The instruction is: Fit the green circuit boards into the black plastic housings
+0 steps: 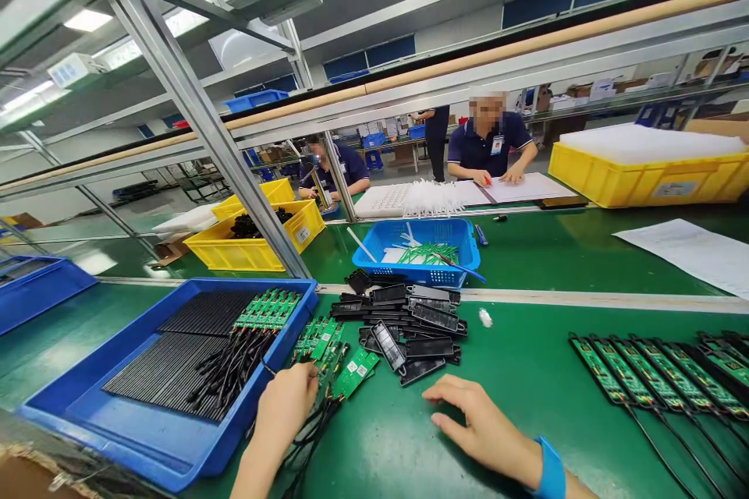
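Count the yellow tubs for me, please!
3 for sure: the right tub, the left tub with black pieces, and the tub behind it. Some may be hidden; a yellow bit shows far left.

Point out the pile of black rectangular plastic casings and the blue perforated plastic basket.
Pile of black rectangular plastic casings [430,316], head view: casing near its middle.
Blue perforated plastic basket [398,274], head view: front wall.

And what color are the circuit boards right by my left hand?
Green; the circuit boards show best in the head view.
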Demonstrator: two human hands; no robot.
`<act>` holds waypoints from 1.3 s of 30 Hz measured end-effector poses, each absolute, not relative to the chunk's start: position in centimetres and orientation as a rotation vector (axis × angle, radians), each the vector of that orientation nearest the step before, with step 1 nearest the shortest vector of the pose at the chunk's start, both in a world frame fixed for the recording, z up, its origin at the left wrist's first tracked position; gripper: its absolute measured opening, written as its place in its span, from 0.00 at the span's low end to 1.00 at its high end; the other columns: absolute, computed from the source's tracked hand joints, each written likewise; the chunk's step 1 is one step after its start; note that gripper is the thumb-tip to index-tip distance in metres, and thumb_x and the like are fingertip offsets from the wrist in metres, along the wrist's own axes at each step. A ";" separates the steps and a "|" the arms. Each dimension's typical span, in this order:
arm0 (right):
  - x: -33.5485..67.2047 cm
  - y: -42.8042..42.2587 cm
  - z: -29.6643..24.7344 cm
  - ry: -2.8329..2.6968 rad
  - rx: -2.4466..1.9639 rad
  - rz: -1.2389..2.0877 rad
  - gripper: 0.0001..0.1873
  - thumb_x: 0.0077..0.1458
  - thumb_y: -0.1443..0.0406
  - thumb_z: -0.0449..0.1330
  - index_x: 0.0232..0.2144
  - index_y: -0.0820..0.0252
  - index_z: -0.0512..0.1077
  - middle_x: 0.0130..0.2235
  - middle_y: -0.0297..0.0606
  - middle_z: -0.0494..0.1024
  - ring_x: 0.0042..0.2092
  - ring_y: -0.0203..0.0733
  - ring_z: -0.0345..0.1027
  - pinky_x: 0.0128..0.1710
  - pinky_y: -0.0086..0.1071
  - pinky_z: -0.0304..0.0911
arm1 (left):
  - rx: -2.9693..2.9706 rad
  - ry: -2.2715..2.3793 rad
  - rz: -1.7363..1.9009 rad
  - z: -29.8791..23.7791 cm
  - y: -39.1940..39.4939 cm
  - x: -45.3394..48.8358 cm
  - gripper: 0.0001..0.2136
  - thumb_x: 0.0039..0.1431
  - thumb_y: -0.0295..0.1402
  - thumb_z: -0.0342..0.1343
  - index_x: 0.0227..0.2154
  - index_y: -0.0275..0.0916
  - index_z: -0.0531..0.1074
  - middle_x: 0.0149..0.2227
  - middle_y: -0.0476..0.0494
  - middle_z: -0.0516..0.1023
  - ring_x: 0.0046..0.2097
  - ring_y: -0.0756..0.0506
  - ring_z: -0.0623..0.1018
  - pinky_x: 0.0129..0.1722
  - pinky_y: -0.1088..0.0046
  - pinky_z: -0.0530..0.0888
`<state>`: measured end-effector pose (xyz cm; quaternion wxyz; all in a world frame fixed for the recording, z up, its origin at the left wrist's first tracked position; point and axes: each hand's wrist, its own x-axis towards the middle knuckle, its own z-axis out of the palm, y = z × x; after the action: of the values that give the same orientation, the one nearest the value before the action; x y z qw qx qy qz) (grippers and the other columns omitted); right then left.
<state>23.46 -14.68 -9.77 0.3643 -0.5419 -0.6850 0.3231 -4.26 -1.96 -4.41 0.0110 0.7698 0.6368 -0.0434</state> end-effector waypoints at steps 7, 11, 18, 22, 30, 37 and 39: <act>21.0 -15.5 -10.2 -1.312 -0.993 1.467 0.27 0.52 0.50 0.60 0.52 0.53 0.69 0.48 0.44 0.75 0.48 0.49 0.69 0.49 0.43 0.62 | 1.933 1.273 0.604 -1.2 -5.8 -1.9 0.20 0.57 0.39 0.46 0.53 0.42 0.60 0.27 0.49 0.73 0.27 0.46 0.77 0.27 0.71 0.74; 21.1 -16.5 -10.0 -0.797 -0.603 1.682 0.37 0.48 0.45 0.61 0.57 0.50 0.59 0.52 0.43 0.71 0.50 0.46 0.68 0.52 0.44 0.59 | 2.186 0.904 0.418 -3.2 -5.4 3.1 0.24 0.57 0.28 0.45 0.57 0.48 0.56 0.51 0.42 0.70 0.42 0.45 0.77 0.35 0.70 0.77; 25.1 -16.3 -8.2 -0.716 -1.103 1.664 0.25 0.59 0.45 0.47 0.34 0.60 0.67 0.18 0.28 0.67 0.13 0.26 0.50 0.12 0.21 0.44 | 3.056 0.722 -0.057 -7.2 0.0 4.9 0.34 0.52 0.15 0.38 0.63 0.39 0.47 0.54 0.37 0.70 0.59 0.40 0.65 0.62 0.48 0.51; 25.1 -16.0 -9.1 -0.712 -1.085 1.542 0.13 0.50 0.58 0.61 0.33 0.57 0.63 0.21 0.24 0.66 0.18 0.28 0.59 0.17 0.21 0.54 | 2.994 0.916 0.311 -6.0 0.1 4.0 0.26 0.55 0.24 0.45 0.58 0.42 0.60 0.42 0.38 0.73 0.46 0.39 0.74 0.54 0.51 0.65; 24.0 -15.5 -10.7 -0.699 -0.879 1.337 0.23 0.42 0.64 0.69 0.42 0.58 0.69 0.32 0.31 0.69 0.28 0.31 0.65 0.23 0.23 0.64 | 1.281 0.779 0.526 -8.8 -5.9 8.9 0.25 0.47 0.39 0.63 0.49 0.41 0.67 0.39 0.45 0.76 0.34 0.47 0.75 0.38 0.72 0.72; 24.5 -16.6 -12.2 -1.046 -1.484 1.228 0.23 0.59 0.52 0.51 0.51 0.59 0.66 0.22 0.29 0.69 0.19 0.33 0.64 0.17 0.25 0.61 | 1.070 0.652 0.557 -11.4 -7.8 10.0 0.17 0.58 0.43 0.54 0.44 0.36 0.73 0.38 0.40 0.78 0.36 0.46 0.76 0.35 0.73 0.72; 24.6 -17.1 -12.0 -1.205 -1.622 1.036 0.22 0.61 0.54 0.49 0.52 0.58 0.64 0.19 0.26 0.66 0.20 0.34 0.63 0.19 0.26 0.60 | 1.115 0.635 0.619 -11.6 -7.9 9.6 0.18 0.54 0.39 0.60 0.46 0.38 0.72 0.41 0.41 0.78 0.40 0.45 0.76 0.39 0.73 0.72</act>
<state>24.58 -17.12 -11.99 0.4217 -0.6475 -0.4813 0.4138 9.63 -7.86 -11.62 0.7567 0.5116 0.2915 0.2841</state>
